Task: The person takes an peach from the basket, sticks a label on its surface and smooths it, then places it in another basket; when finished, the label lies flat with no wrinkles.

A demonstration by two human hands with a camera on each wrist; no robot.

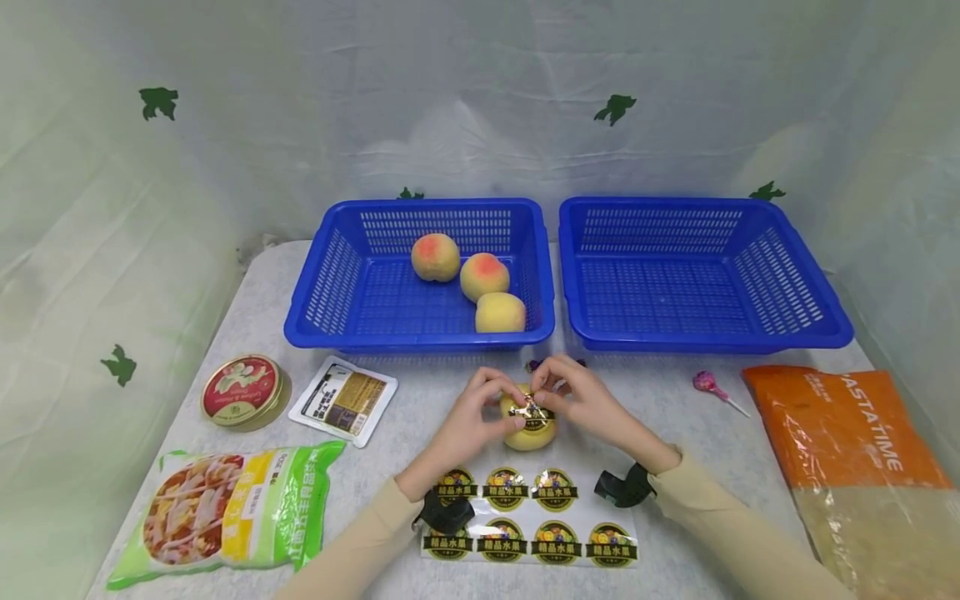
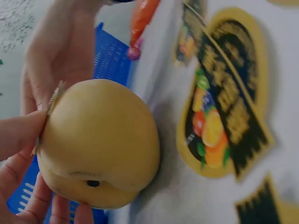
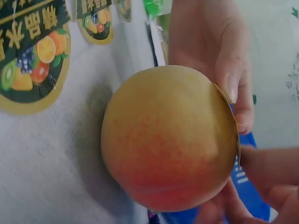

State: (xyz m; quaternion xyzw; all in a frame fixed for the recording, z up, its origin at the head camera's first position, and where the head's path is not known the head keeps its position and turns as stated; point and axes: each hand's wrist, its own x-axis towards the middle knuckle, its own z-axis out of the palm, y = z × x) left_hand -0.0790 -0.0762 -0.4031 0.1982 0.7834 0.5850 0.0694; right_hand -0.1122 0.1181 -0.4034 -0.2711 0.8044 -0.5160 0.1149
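A yellow peach (image 1: 529, 439) with a red blush (image 3: 168, 182) stands on the table between both hands. A black-and-gold fruit sticker (image 1: 534, 417) lies over its top, its edge (image 3: 237, 135) standing slightly off the skin in the right wrist view. My left hand (image 1: 482, 408) holds the sticker's left side between thumb and fingers, other fingertips (image 2: 39, 198) reaching down the peach's far side. From the right, my right hand (image 1: 577, 393) pinches the sticker's far edge. Just in front, a sheet of round fruit stickers (image 1: 525, 510) lies flat, partly under the left wrist.
Behind, a blue basket (image 1: 300, 321) holds three peaches (image 1: 435, 257); another blue basket (image 1: 705, 343) stands beside it. Left are a round tin (image 1: 243, 392), a white packet (image 1: 345, 400) and a green food bag (image 1: 225, 512). Right are a lollipop (image 1: 707, 382) and an orange pasta bag (image 1: 847, 433).
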